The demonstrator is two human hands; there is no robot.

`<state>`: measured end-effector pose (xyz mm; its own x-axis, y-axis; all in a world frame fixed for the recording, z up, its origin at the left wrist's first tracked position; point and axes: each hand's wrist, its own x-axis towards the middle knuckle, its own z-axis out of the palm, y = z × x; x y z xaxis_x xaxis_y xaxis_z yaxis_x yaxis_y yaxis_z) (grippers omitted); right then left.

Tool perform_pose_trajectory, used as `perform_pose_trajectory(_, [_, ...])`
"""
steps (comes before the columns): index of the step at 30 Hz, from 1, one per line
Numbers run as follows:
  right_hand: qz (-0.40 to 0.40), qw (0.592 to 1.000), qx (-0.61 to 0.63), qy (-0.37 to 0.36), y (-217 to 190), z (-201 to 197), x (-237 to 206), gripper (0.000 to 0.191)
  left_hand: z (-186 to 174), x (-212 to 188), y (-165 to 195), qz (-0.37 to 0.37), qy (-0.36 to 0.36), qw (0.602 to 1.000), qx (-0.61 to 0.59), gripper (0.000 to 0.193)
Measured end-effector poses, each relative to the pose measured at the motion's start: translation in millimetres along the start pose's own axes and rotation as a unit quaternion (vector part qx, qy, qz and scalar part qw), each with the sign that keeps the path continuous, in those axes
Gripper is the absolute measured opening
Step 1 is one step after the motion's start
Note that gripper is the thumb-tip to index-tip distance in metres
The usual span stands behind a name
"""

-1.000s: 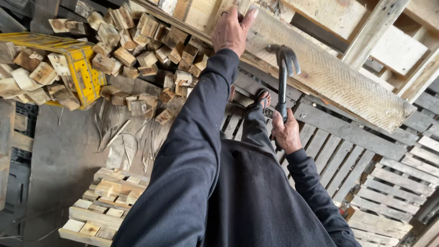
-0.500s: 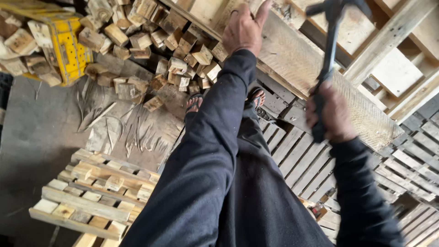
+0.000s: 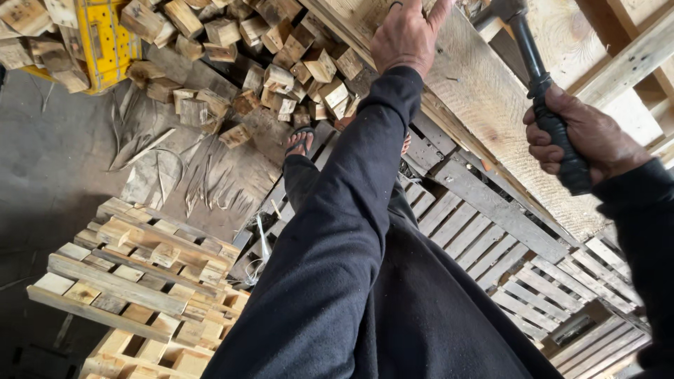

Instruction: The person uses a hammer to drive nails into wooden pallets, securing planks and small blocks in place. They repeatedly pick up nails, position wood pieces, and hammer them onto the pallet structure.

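My left hand rests flat with fingers spread on the top edge of an upright wooden pallet board. My right hand is wrapped around the black handle of a hammer, raised beside the board; the hammer's head sits at the top edge of the view. My dark sleeves and trousers fill the middle. One foot in a sandal stands on the grey pallets below.
A heap of small wooden blocks lies at the upper left beside a yellow crate. A stack of light pallets sits at the lower left. Grey slatted pallets cover the ground on the right. Strapping strips lie on the concrete floor.
My right hand has swung the hammer up from low near my leg to beside the board. My left hand has stayed on the board's top edge.
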<state>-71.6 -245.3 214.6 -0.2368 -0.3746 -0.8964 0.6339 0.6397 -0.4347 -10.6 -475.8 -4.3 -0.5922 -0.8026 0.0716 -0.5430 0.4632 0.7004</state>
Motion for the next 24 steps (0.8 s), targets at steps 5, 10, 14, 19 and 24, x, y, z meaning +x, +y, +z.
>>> perform_pose_trajectory(5, [-0.118, 0.977, -0.048, 0.171, 74, 46, -26, 0.045, -9, -1, 6, -0.043, -0.089, 0.995, 0.029, 0.083])
perform_pose_trajectory(10, [-0.248, 0.939, 0.034, 0.238, 171, 123, -15, 0.027, -13, 7, 11, -0.108, -0.187, 0.976, 0.001, 0.074])
perform_pose_trajectory(14, [-0.198, 0.939, 0.120, 0.256, 194, 146, -21, 0.028, -17, 11, 16, -0.130, -0.201, 0.971, -0.016, 0.065])
perform_pose_trajectory(19, [-0.499, 0.830, 0.106, 0.224, 163, 138, -81, 0.036, -28, 10, 21, -0.146, -0.203, 0.968, -0.010, 0.055])
perform_pose_trajectory(24, [-0.759, 0.605, 0.031, 0.238, 135, 131, -79, 0.057, -33, 9, 27, -0.103, -0.138, 0.985, 0.034, 0.047])
